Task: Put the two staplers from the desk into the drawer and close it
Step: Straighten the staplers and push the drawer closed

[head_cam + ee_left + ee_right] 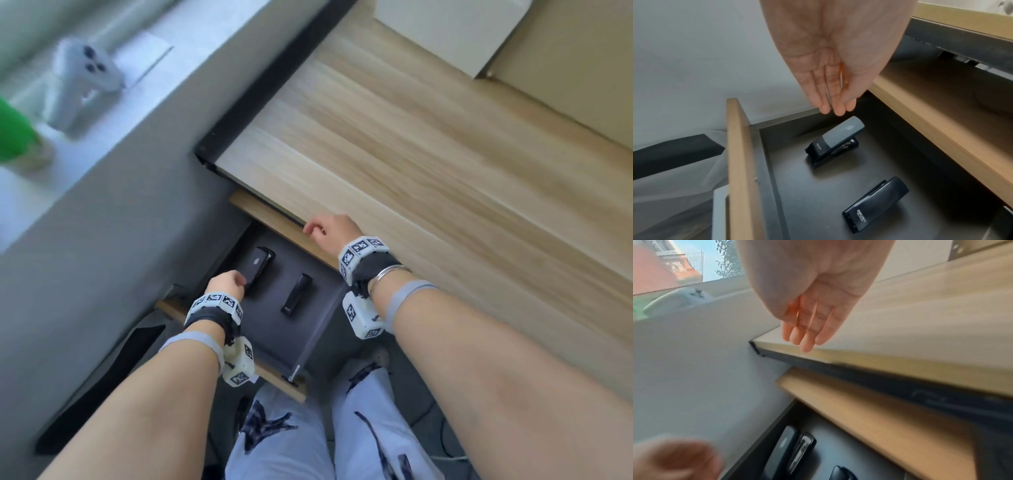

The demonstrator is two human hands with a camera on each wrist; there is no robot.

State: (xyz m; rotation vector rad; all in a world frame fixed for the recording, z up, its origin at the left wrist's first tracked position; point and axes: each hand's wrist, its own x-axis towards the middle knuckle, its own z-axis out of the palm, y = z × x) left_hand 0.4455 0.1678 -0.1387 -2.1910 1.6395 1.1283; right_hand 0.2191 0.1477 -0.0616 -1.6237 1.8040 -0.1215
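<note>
Left hand [830, 53] empty; two black staplers [835, 142] flat in drawer [740, 162].

Left hand [674, 459]: blurred smear at the right wrist view's lower left corner, fingers indistinguishable, cut by the edge.
Wider stapler [258, 267]: near end hidden behind the left hand in the head view; lower part cut off in the right wrist view.
Slimmer stapler [840, 473]: only its tip shows in the right wrist view.
White object [82, 82] and green object [13, 133] on the sill: too blurred to identify.
Drawer [740, 162]: near end cut by the left wrist view's bottom edge.
</note>
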